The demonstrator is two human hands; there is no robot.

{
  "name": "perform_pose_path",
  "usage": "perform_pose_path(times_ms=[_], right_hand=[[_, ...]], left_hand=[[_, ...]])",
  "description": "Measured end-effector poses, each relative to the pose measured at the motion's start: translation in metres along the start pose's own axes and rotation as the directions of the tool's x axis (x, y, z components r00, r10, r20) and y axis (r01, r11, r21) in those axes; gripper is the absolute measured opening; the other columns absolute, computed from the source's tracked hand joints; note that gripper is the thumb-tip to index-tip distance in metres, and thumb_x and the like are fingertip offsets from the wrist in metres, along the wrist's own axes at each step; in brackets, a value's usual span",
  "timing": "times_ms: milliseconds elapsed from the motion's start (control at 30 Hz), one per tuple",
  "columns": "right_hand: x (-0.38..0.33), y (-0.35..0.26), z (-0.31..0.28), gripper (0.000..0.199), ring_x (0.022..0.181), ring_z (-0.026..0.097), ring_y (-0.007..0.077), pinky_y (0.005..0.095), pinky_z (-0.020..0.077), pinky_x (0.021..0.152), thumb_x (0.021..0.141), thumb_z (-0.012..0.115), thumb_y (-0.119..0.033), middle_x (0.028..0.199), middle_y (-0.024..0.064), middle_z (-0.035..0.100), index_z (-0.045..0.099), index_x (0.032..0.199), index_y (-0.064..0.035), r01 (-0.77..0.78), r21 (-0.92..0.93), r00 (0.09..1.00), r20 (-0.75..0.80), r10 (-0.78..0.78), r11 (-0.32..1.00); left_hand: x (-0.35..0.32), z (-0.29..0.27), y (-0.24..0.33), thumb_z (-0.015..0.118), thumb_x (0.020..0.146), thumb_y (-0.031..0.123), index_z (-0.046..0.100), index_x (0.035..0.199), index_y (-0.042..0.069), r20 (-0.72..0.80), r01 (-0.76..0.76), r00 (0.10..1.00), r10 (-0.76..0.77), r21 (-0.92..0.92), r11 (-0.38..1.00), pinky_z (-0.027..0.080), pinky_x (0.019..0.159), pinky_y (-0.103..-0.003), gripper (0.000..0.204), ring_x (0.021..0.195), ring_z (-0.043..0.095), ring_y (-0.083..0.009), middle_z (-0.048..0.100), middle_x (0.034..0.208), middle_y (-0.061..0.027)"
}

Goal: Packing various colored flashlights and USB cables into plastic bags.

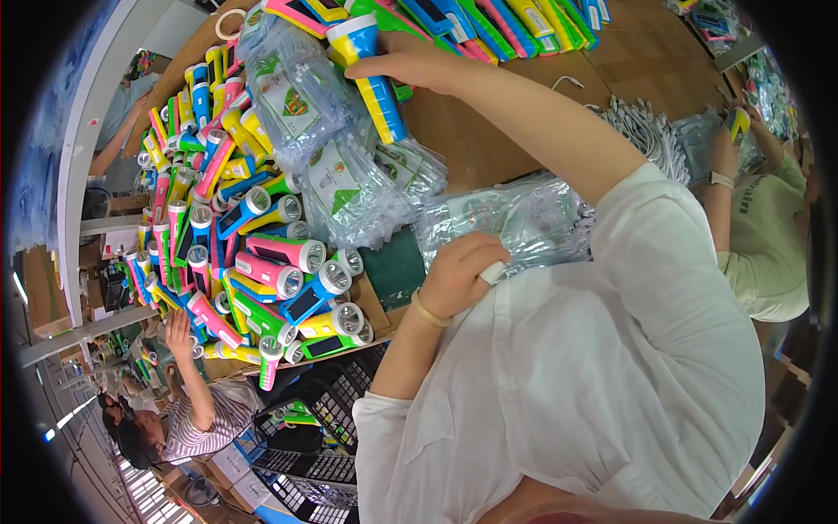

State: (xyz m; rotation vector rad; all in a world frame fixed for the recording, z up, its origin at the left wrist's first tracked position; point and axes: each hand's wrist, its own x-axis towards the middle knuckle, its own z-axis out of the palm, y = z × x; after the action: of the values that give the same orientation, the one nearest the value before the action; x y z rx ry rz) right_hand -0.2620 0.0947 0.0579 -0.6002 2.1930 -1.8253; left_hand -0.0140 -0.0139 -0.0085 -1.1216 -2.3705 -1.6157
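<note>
My right hand (pixel 410 63) reaches far across the wooden table (pixel 489 144) and is closed around a yellow and blue flashlight (pixel 377 87), held over a heap of clear plastic bags (pixel 327 153). My left hand (pixel 461 272) sits nearer my body, its fingers curled on the edge of a flat stack of clear plastic bags (pixel 532 218). One finger of that hand wears white tape and the wrist a thin band. My white shirt fills the lower right.
A big pile of pink, green, blue and yellow flashlights (pixel 262 262) covers the table's left. More flashlights (pixel 497 22) line the far edge. White cables (pixel 650 131) lie beside a co-worker in pale green (pixel 768 236). A person in stripes (pixel 205 419) reaches in. Black crates (pixel 327 419) stand below.
</note>
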Motion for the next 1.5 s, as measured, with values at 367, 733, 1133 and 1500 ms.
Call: perform_pose_path(times_ms=[367,733,1133,1500], right_hand=[[-0.216,0.014,-0.043,0.073,0.106,0.06,0.0141,0.0328,0.05,0.095,0.083,0.084,-0.018,0.12,0.0064,0.063,0.043,0.142,-0.0042,-0.188,0.203,0.979,0.119,0.166,0.961],[-0.238,-0.041,-0.059,0.041,0.094,0.069,0.0397,0.0488,0.0532,0.078,0.082,0.074,-0.015,0.098,0.0186,0.071,0.057,0.118,-0.005,0.137,-0.71,0.803,0.489,0.342,0.691],[-0.203,0.021,-0.078,0.024,0.092,0.068,0.0339,0.0454,0.0554,0.077,0.084,0.073,-0.029,0.101,0.0115,0.069,0.072,0.096,-0.0082,0.019,-0.894,0.996,0.058,0.072,0.448],[-0.214,-0.009,-0.142,0.028,0.062,0.055,0.0098,0.0251,0.0436,0.059,0.101,0.061,-0.023,0.067,-0.0003,0.056,0.058,0.079,-0.0043,-0.077,-0.364,0.956,-0.29,-0.034,0.928]], left_hand=[[0.0,0.008,0.005,0.075,0.075,-0.004,0.071,0.091,0.003,-0.162,0.086,0.983,-0.088,-0.022,0.996,0.053,0.072,-0.031,0.017,0.08,0.066,-0.0246,0.068,0.09,-0.011],[0.004,0.004,0.012,0.074,0.073,-0.005,0.071,0.088,0.002,-0.194,0.006,0.981,-0.011,-0.027,1.0,0.049,0.07,-0.031,0.017,0.078,0.062,-0.0229,0.065,0.086,-0.0094],[0.003,0.008,0.0,0.074,0.076,-0.001,0.068,0.093,0.004,-0.165,0.043,0.986,-0.03,0.074,0.996,0.052,0.072,-0.033,0.018,0.082,0.062,-0.0276,0.062,0.095,-0.0113],[-0.006,0.008,-0.005,0.074,0.08,-0.002,0.064,0.093,0.002,-0.25,0.061,0.966,-0.073,-0.056,0.997,0.051,0.077,-0.032,0.017,0.085,0.062,-0.0265,0.064,0.096,-0.0119]])
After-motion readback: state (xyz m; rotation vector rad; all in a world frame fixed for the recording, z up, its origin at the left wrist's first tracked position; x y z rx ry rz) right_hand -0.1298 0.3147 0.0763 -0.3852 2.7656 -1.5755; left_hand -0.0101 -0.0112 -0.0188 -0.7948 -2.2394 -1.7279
